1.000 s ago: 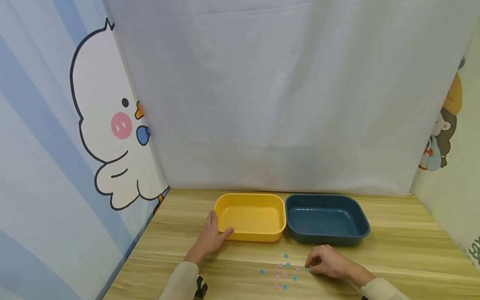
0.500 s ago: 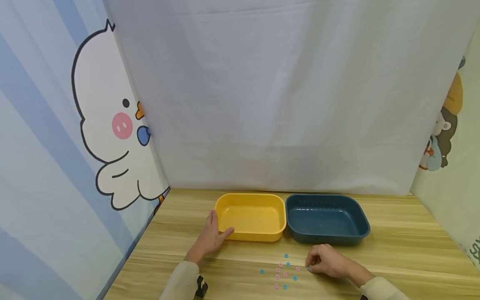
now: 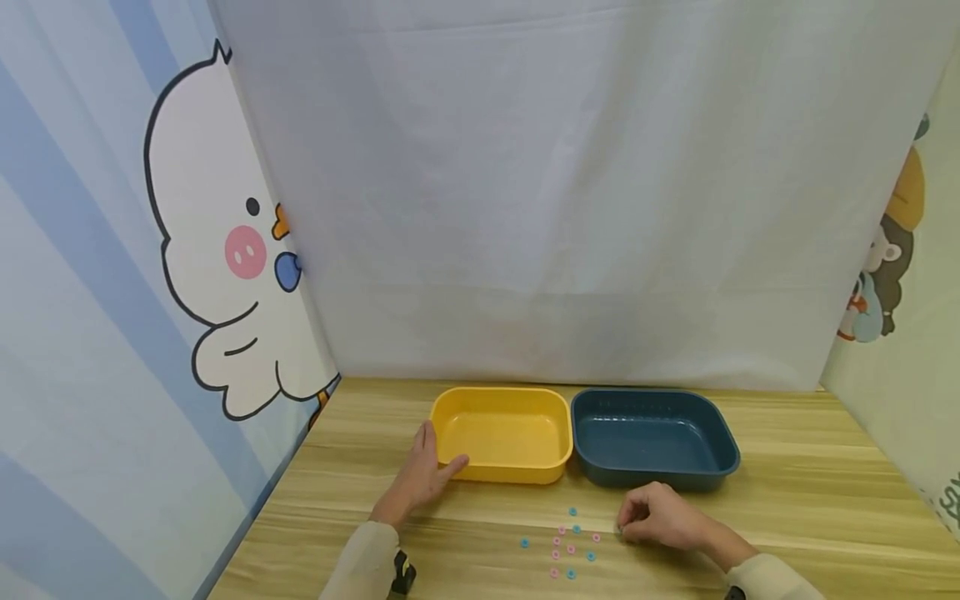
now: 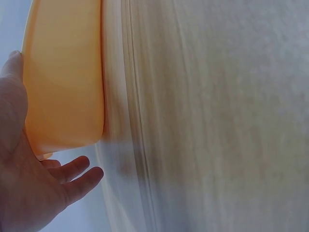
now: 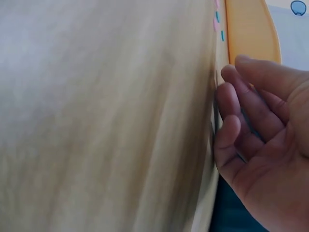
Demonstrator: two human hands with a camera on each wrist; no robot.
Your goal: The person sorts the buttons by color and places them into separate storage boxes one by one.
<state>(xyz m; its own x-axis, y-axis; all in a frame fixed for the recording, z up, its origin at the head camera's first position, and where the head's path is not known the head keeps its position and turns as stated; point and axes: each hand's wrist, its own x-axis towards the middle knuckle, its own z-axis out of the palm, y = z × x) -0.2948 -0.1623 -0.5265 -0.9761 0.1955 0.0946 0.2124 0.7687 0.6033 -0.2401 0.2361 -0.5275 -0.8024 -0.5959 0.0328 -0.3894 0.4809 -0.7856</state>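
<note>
My left hand (image 3: 417, 473) rests at the near left corner of the yellow plastic bin (image 3: 501, 473). Its thumb lies against the front rim and the fingers reach along the left side. In the left wrist view, straight lower fingers (image 4: 79, 181) extend past the bin's wall (image 4: 65, 82). My right hand (image 3: 663, 518) pinches a small blue ring bead between thumb and fingertips, just in front of the dark blue bin (image 3: 660, 479); the bead is almost hidden. In the right wrist view the thumb (image 5: 263, 72) meets the index finger, and the other fingers curl loosely.
Several small pink ring beads (image 3: 571, 549) and blue ring beads (image 3: 591, 556) lie scattered on the wooden table (image 3: 810, 492), left of my right hand. Both bins stand side by side near a pale curtain (image 3: 570, 208) at the back.
My right hand has risen slightly and shifted a little right, taking the blue bead from its spot on the table. The left hand and both bins have stayed still.
</note>
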